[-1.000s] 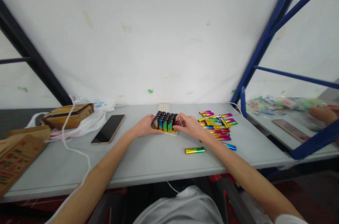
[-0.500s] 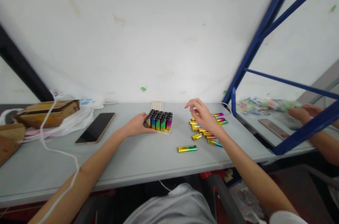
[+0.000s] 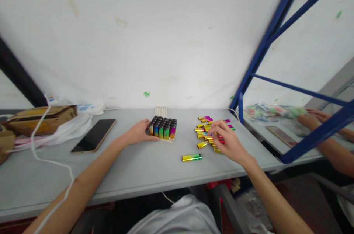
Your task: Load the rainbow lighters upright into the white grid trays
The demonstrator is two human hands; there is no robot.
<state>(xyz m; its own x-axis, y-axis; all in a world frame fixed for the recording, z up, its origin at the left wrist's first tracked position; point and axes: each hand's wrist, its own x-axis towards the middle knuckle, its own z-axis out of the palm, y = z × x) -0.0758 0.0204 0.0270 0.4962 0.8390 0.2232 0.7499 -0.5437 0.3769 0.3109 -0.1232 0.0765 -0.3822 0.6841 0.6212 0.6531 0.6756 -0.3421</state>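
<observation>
Head view: your L hand (image 3: 140, 132) is cupped round the left end of the lighter block (image 3: 162, 128), thumb along its front left corner and fingers at the side toward the wall (image 3: 177, 38) — a light hold, not a fist. The block is a tight group of upright lighters, black tops up, w/ shiny multicolor bodies, sitting in a pale tray (image 3: 171, 140) whose front right corner shows. It lies just right of your L palm, btwn your two hands, well apart from the R one.

Your R hand (image 3: 229, 143) is over the near right part of the loose lighters (image 3: 202, 135), fingers bent down among them. Can't tell if it's pinching one; the fingertips overlap the pile. Those lighters lie flat at mixed angles, mostly yellow, w/ some pink, red & green.

A single lighter (image 3: 191, 157), yellow to green, lies flat nearer you, apart from the pile. Behind the block, near the wall, is a pale gridded tray (image 3: 160, 111).

On your left: a dark-screened phone (image 3: 94, 136) on the table (image 3: 132, 169), then a white bag (image 3: 79, 128), a cardboard box (image 3: 45, 119) & a white cable (image 3: 54, 160) crossing your L forearm. Far right, past the blue frame (image 3: 258, 57), another person's hands (image 3: 311, 119) are at some packets (image 3: 264, 112).
</observation>
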